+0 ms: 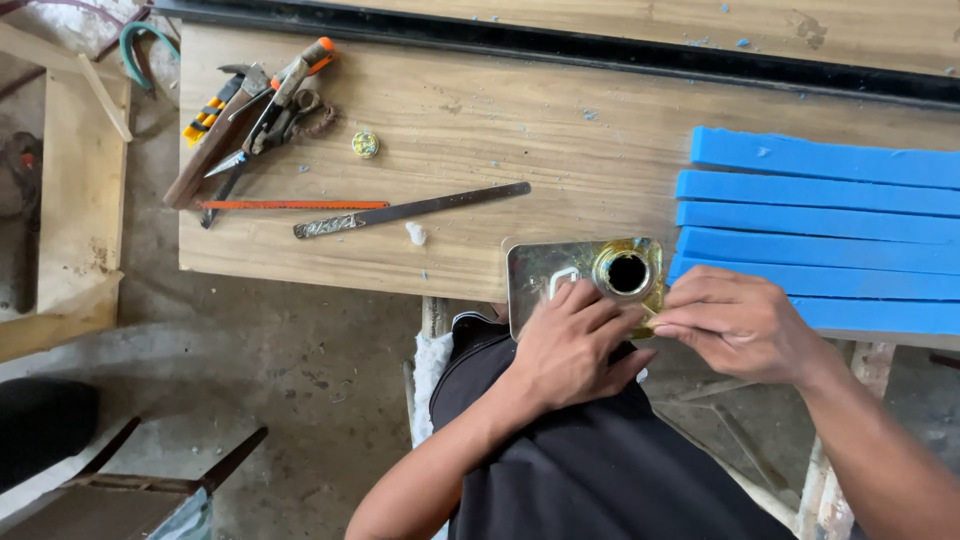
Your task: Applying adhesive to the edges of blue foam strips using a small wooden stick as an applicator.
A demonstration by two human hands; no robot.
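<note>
Brass can [560,270] overhanging table edge [330,282]

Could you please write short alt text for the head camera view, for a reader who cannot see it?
A person's left hand and right hand hold a shiny gold rectangular metal can with a round open mouth at the edge of a wooden workbench. Blue foam strips lie to the right, hand tools to the left.

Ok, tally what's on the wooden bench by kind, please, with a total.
Blue foam strips: 6
Shiny metal can with a round opening, held by left hand and right hand: 1
Flat blades (orange, grey): 2
Small round tin: 1
Tool pile: too tangled to count
Total, without the pile: 10
</note>
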